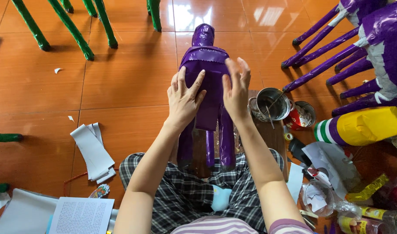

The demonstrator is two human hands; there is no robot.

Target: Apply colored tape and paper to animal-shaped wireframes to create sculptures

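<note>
Head view. Left hand [184, 100] lies flat, fingers spread, on the purple paper figure [205, 73], which rests on the lap and floor; right hand [235, 92] is open, palm against the figure's side, gripping nothing. Risk, as judged: uneven pressing could crease or tear the glossy wrap; the metal cup [273, 103], just right of the right hand, could tip if elbowed.

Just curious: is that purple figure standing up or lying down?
Lying down: the purple figure stretches flat from lap to floor, both hands resting on it.
</note>
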